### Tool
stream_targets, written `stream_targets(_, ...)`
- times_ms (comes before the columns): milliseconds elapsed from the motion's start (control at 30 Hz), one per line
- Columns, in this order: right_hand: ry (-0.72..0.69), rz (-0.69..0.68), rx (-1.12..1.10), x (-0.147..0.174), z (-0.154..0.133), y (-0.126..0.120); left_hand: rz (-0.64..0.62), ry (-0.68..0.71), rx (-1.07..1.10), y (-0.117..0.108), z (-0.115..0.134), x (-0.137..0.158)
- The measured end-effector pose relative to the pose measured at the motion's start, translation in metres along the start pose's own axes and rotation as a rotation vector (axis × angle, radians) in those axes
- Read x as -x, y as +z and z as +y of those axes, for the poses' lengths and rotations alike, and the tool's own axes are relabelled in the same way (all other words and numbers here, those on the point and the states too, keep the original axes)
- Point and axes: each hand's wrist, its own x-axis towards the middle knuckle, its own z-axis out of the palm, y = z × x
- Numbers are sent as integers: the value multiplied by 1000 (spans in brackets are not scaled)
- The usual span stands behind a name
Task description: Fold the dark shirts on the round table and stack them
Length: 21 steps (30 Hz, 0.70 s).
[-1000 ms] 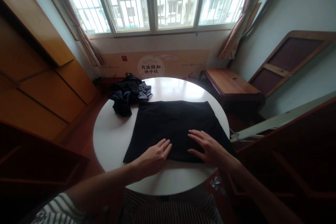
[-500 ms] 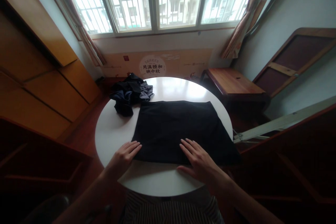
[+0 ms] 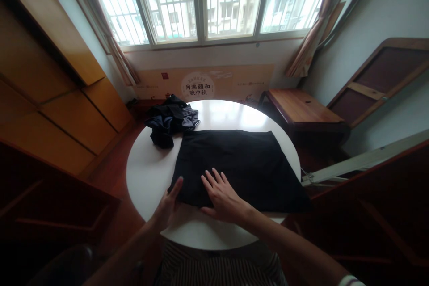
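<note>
A black garment, by its flared outline a skirt, lies flat on a round white table. My left hand is turned on its side at the near left corner of the skirt. Its thumb lies over the cloth, which is pinched at the edge, and the other fingers are mostly hidden. Palm down, my right hand rests on the near left part of the skirt with fingers spread, its thumb by the near hem. The skirt's near right corner reaches past the table edge.
A crumpled heap of dark clothes sits at the table's back left. Beyond the table stand a low wooden side table at right and a printed cardboard panel under the window. Wooden cabinets line the left.
My right hand has slid left across the skirt, closer to my left hand. My left hand has turned from lying flat to gripping the corner. The view has shifted slightly.
</note>
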Motion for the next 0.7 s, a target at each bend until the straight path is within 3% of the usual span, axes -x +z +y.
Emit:
stream_targets(100, -11, 8, -74, -8, -11, 2, 76, 158, -176, 11, 2, -1)
stream_targets(167, -7, 88, -151, -15, -17, -2, 74, 233, -216, 20, 10, 0)
stream_targets(333, 54, 373, -522, -29, -15, -21, -163, 387, -271, 44, 39, 6)
stream_targets(433, 165, 424, -805, -32, -1, -32, -309, 403, -327, 53, 45, 8)
stream_targets(533, 289, 491, -1060, -35, 20, -39, -360, 418, -345, 57, 38, 6)
stream_targets(600, 371, 504, -1195, -37, 32, -41, -320, 395, -295, 57, 29, 3)
stream_targets(700, 404, 514, -1279, -38, 37, -39, -158, 251, -111, 54, 15, -11)
